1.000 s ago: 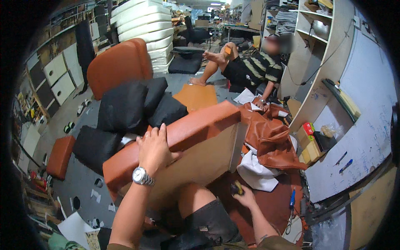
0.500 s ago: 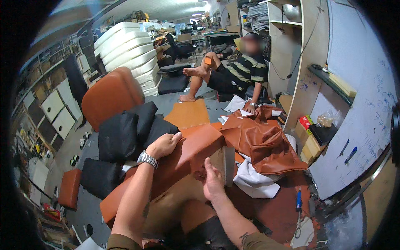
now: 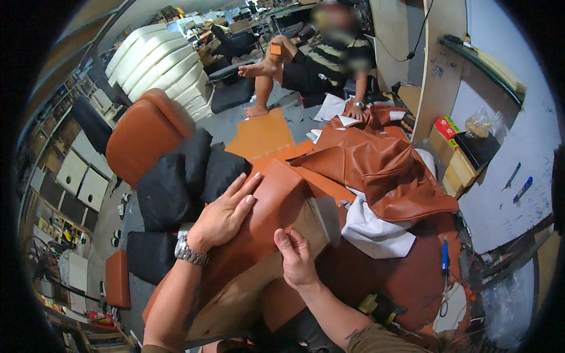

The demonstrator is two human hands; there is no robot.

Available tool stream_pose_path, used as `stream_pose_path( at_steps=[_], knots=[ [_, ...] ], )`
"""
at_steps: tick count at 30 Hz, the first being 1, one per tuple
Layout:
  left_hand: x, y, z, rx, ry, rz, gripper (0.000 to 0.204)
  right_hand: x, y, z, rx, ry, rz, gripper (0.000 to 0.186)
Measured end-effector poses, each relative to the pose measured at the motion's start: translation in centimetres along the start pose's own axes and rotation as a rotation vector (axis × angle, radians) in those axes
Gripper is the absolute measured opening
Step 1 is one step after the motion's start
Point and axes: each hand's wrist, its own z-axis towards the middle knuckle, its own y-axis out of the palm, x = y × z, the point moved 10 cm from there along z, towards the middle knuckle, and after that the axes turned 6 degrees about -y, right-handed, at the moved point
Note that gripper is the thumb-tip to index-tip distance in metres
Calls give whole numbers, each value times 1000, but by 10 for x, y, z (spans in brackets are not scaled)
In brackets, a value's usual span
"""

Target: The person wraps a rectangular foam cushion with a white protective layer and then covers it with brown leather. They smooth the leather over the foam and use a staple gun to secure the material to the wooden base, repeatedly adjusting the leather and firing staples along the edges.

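Across my lap lies a long padded furniture part [image 3: 265, 203], covered in brown leather on top with bare board [image 3: 250, 285] along its underside. My left hand [image 3: 220, 220] rests flat on the leather, fingers stretched and slightly apart. At the lower edge of the cover, my right hand [image 3: 297, 259] is closed, its thumb on the leather edge; the fingertips are hidden. A pale grey flap [image 3: 328, 217] hangs from the far right end of the part.
Black cushions [image 3: 168, 191] and a brown padded panel [image 3: 138, 138] stand left. A crumpled brown leather cover [image 3: 382, 170] lies right, near a seated person [image 3: 329, 65]. Blue-handled scissors [image 3: 445, 259] and a yellow-and-black tool [image 3: 376, 309] lie at the lower right. White foam blocks [image 3: 159, 67] are stacked behind.
My left hand has slid a little nearer and flattened on the leather. The right hand's fingers have closed at the edge. The view has tilted downward, bringing the yellow-and-black tool into sight.
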Motion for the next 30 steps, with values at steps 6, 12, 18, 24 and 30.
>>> stream_pose_path(
  at_steps=[6,12,18,24,30],
  knots=[
    [53,9,-18,87,245,279,56,6,-2,-7,-26,-20,121,23],
    [72,25,-33,133,215,436,61,0,-6,-9,-39,-31,81,25],
    [81,27,-37,157,182,498,62,-19,-27,6,103,-52,-287,29],
    [76,27,-39,227,270,523,62,-14,-35,18,157,-95,-92,32],
    [19,-6,-14,368,-130,81,72,2,-36,23,149,-75,-9,32]
  ],
)
